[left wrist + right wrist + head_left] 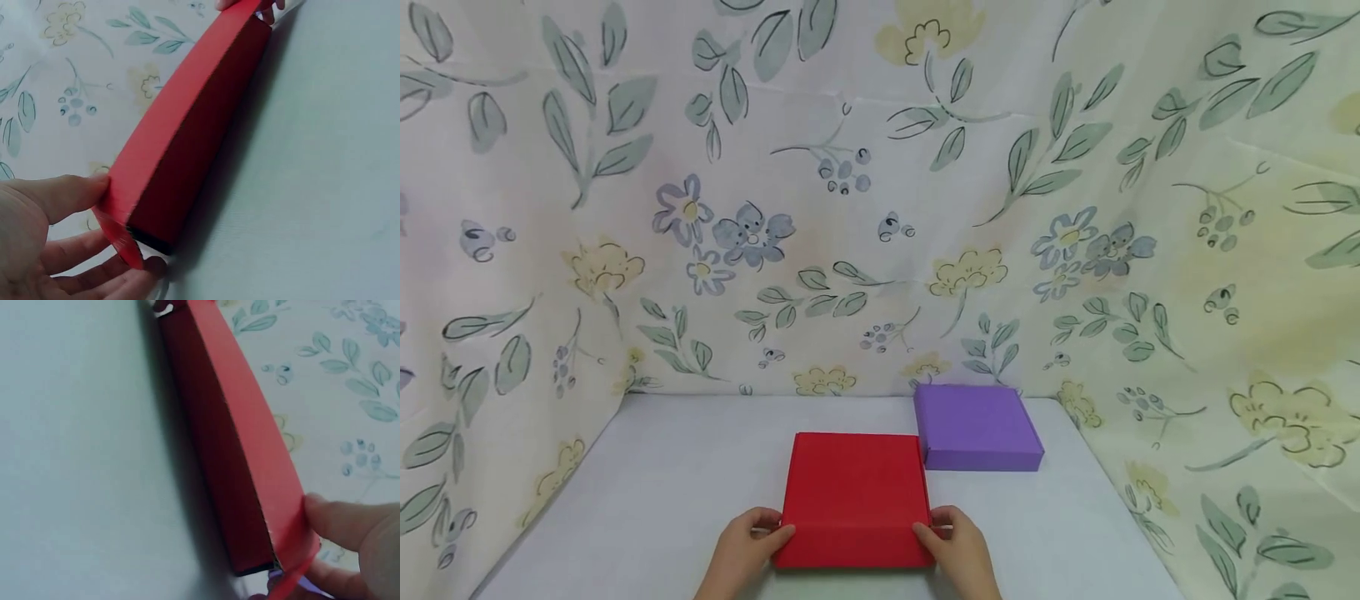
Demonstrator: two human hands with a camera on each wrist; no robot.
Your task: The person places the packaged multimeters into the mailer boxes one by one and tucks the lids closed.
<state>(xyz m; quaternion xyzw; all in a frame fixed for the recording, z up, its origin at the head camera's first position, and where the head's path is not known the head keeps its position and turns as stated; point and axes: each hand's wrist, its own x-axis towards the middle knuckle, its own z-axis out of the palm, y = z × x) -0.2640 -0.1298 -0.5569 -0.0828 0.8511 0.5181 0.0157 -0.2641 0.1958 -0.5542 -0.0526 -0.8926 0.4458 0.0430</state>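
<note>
A flat red cardboard box [854, 492] lies at the near middle of the white table, its lid down over the front. My left hand [742, 552] pinches its near left corner. The thumb presses on the red top, and in the left wrist view a side flap [122, 242] sticks out between thumb and fingers. At the near right corner my right hand [961, 550] pinches the box in the same way, with a flap [292, 575] showing at the fingers in the right wrist view. A dark strip shows along the bottom of each end.
A closed purple box [977, 425] sits behind and to the right of the red one, near the back edge of the white table [685, 467]. Floral cloth [850, 208] hangs at the back and along both sides.
</note>
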